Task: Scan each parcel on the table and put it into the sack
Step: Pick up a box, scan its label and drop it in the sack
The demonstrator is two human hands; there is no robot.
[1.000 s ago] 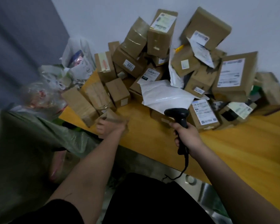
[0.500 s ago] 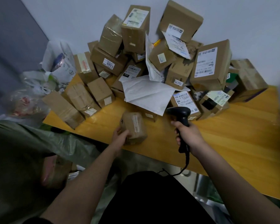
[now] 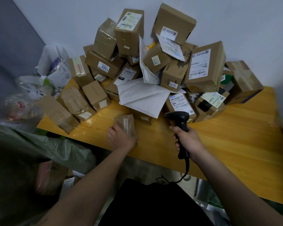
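Landmark: white padded mailer [image 3: 142, 97] at the front of the parcel heap.

- A small brown parcel [image 3: 125, 125] is gripped by the left hand [image 3: 121, 138], fingers curled round its near end. It is located just below the mailer's front edge, on or just above the yellow surface [image 3: 235, 144]; contact cannot be told. A white label strip is seen on its top face; some motion blur.
- A black scanner [image 3: 180, 121] is held by the right hand [image 3: 189, 141], fingers wrapped round the grip. Its head is just right of the mailer's lower corner and is pointed left toward the small parcel. A cable is seen hanging from the handle base.
- Cardboard parcels are stacked behind and to both sides of the mailer, against the wall. A box marked 8093 [image 3: 104, 66] is placed up-left of it.
- The green sack [image 3: 23, 160] is located well down-left of the mailer, beyond the surface's edge, mouth open. A parcel [image 3: 51, 178] is seen inside.
- White plastic bags [image 3: 55, 66] are placed far left of the mailer.
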